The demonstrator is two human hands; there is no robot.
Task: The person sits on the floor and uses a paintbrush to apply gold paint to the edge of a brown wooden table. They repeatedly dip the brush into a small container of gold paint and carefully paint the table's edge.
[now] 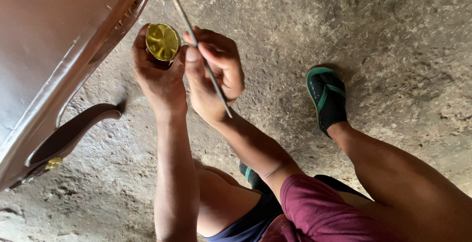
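My left hand (158,77) grips a small round can of gold paint (162,41), its open top facing up at me. Right beside it my right hand (216,72) pinches a thin long brush (196,43) between thumb and fingers. The brush shaft runs up and left, and its tip reaches the edge of a glossy brown carved furniture piece (54,40) at the top of the view. The bristles are hidden at the frame's top edge. Both hands sit close together above the rough concrete floor (383,30).
A curved brown furniture leg (81,126) with a small gold-painted detail (53,163) stands at the left. My foot in a green and black sandal (325,97) rests on the floor at the right; my knees and maroon shorts (324,212) fill the bottom.
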